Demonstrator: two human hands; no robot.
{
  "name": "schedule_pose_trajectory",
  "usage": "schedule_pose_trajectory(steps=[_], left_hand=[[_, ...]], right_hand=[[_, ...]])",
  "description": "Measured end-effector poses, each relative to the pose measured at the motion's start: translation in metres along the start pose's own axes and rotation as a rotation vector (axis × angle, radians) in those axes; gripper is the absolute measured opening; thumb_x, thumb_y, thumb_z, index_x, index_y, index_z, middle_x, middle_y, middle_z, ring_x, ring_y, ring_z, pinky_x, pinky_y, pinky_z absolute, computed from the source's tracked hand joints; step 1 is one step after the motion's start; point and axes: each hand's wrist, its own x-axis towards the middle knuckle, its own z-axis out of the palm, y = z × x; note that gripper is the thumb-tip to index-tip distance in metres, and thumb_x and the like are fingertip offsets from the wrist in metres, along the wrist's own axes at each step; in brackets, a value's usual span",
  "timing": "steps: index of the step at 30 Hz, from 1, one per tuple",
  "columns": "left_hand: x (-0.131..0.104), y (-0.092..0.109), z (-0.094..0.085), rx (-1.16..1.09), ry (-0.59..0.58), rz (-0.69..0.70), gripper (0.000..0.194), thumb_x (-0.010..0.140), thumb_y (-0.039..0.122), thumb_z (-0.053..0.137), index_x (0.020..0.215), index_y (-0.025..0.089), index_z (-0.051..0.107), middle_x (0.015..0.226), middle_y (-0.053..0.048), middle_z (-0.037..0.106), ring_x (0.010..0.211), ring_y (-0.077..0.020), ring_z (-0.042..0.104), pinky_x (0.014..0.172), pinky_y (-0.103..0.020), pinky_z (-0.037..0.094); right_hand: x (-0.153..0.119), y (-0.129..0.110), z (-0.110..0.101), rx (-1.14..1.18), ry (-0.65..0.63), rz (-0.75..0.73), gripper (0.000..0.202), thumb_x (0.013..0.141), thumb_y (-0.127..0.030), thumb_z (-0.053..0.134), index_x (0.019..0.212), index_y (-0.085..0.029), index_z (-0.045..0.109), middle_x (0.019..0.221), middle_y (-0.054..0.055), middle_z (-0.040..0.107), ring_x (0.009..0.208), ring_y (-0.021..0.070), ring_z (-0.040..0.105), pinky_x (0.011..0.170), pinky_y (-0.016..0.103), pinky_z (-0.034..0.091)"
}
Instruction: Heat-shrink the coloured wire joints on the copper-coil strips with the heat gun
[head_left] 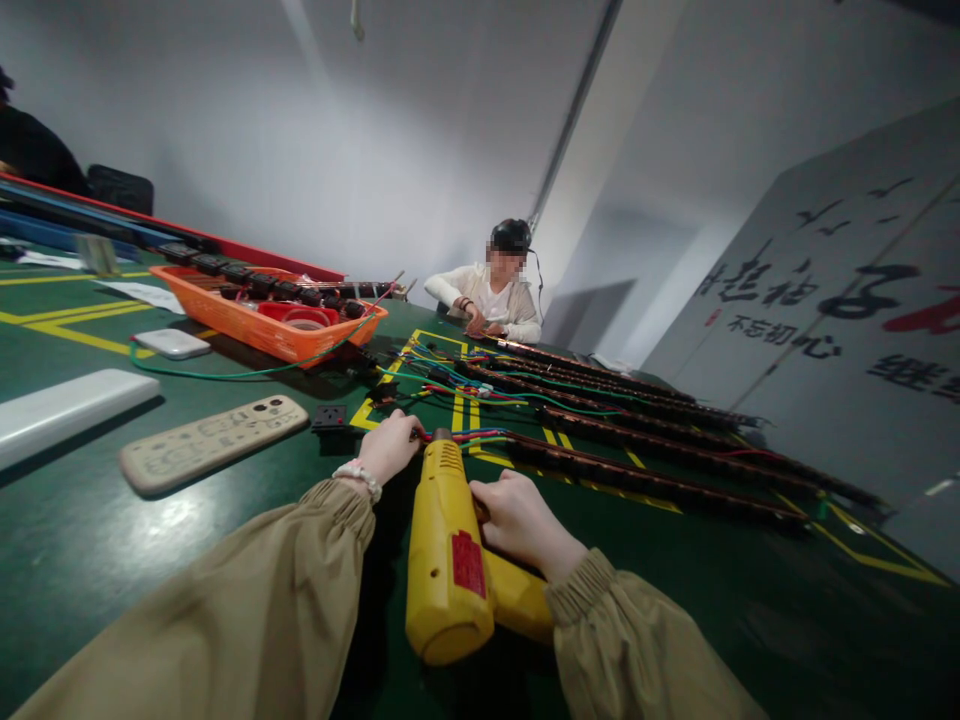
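Note:
My right hand (525,518) is wrapped round the handle of a yellow heat gun (439,540) with a red label. The gun's nozzle points away from me, towards coloured wires (484,436) at the near end of a long dark strip (600,468). Just left of the nozzle, my left hand (391,448) pinches the ends of these wires; its fingertips are partly hidden. Close by that hand lies a black socket (330,420). Several more dark strips (600,385) with loose coloured leads lie beyond, roughly side by side.
An orange basket (285,345) holds black parts and a red item. A beige phone case (217,445), a long white box (67,410) and a small white device (172,344) lie left on the green table (187,530). Across it sits a co-worker (495,285), hands on a strip.

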Motion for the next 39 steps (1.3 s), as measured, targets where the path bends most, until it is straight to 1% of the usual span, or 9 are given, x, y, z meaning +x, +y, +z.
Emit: schedule_pose_trajectory(steps=[3,5,10,17,22,27,30,34,39], left_hand=[[0.004,0.001,0.003,-0.007,-0.013,-0.07,0.021,0.08,0.031,0.049,0.092,0.025,0.066,0.103,-0.005,0.057,0.088,-0.02,0.059,0.066,-0.027,0.042],[0.005,0.001,0.007,-0.011,0.016,-0.092,0.019,0.081,0.032,0.05,0.089,0.024,0.065,0.101,-0.005,0.058,0.089,-0.0203,0.059,0.066,-0.027,0.041],[0.001,-0.003,0.016,-0.043,0.181,0.042,0.02,0.087,0.033,0.044,0.094,0.02,0.057,0.102,-0.005,0.058,0.082,-0.0165,0.059,0.065,-0.026,0.041],[0.005,-0.008,0.021,-0.27,0.234,0.152,0.01,0.085,0.019,0.045,0.087,0.016,0.054,0.091,-0.005,0.06,0.085,-0.0167,0.057,0.077,-0.029,0.043],[0.008,-0.011,0.026,-0.373,0.276,0.209,0.013,0.083,0.016,0.045,0.087,0.016,0.057,0.09,-0.005,0.059,0.085,-0.0154,0.056,0.079,-0.028,0.045],[0.006,-0.008,0.023,-0.341,0.235,0.215,0.024,0.087,0.02,0.038,0.09,0.018,0.063,0.091,-0.005,0.056,0.085,-0.0146,0.057,0.081,-0.028,0.046],[0.003,-0.006,0.021,-0.306,0.216,0.191,0.025,0.087,0.02,0.038,0.088,0.017,0.063,0.092,-0.006,0.055,0.086,-0.0148,0.057,0.081,-0.027,0.046],[0.0,-0.003,0.018,-0.274,0.217,0.19,0.026,0.088,0.02,0.036,0.089,0.018,0.062,0.095,-0.006,0.054,0.086,-0.0146,0.057,0.08,-0.026,0.046],[-0.007,0.002,0.01,-0.192,0.218,0.164,0.025,0.09,0.023,0.036,0.092,0.02,0.061,0.099,-0.004,0.054,0.086,-0.0148,0.058,0.075,-0.025,0.044]], right_hand=[[0.0,0.0,0.001,0.011,0.004,0.004,0.003,0.069,-0.019,0.052,0.072,-0.018,0.052,0.063,0.001,0.062,0.059,0.0141,0.056,0.067,0.025,0.03],[0.0,0.0,0.002,0.024,0.007,0.009,0.003,0.069,-0.018,0.052,0.072,-0.018,0.053,0.064,0.001,0.062,0.06,0.0142,0.056,0.067,0.025,0.031],[0.001,0.001,0.004,0.035,0.012,0.007,0.004,0.072,-0.019,0.051,0.072,-0.018,0.055,0.064,0.002,0.063,0.06,0.0142,0.055,0.066,0.025,0.03],[0.0,0.002,0.001,0.027,0.031,-0.035,0.003,0.069,-0.019,0.053,0.069,-0.017,0.05,0.062,0.0,0.061,0.055,0.0125,0.051,0.063,0.025,0.028],[0.0,0.003,0.002,0.036,0.037,-0.034,0.003,0.069,-0.018,0.054,0.069,-0.017,0.051,0.064,-0.001,0.062,0.056,0.0121,0.051,0.065,0.025,0.029],[-0.006,0.007,0.0,0.041,0.012,-0.001,0.002,0.071,-0.016,0.053,0.07,-0.018,0.053,0.065,-0.001,0.062,0.059,0.0118,0.052,0.064,0.024,0.029],[-0.014,0.016,-0.003,0.051,-0.007,0.057,0.006,0.072,-0.015,0.051,0.073,-0.018,0.057,0.067,0.0,0.063,0.06,0.0126,0.053,0.063,0.025,0.029],[-0.026,0.03,-0.005,0.057,-0.014,0.137,0.015,0.078,-0.019,0.049,0.086,-0.018,0.062,0.075,0.002,0.066,0.065,0.0144,0.054,0.065,0.025,0.029],[-0.041,0.042,-0.005,0.021,-0.025,0.187,0.014,0.077,-0.018,0.05,0.082,-0.018,0.062,0.072,0.002,0.065,0.062,0.0144,0.05,0.061,0.025,0.026]])
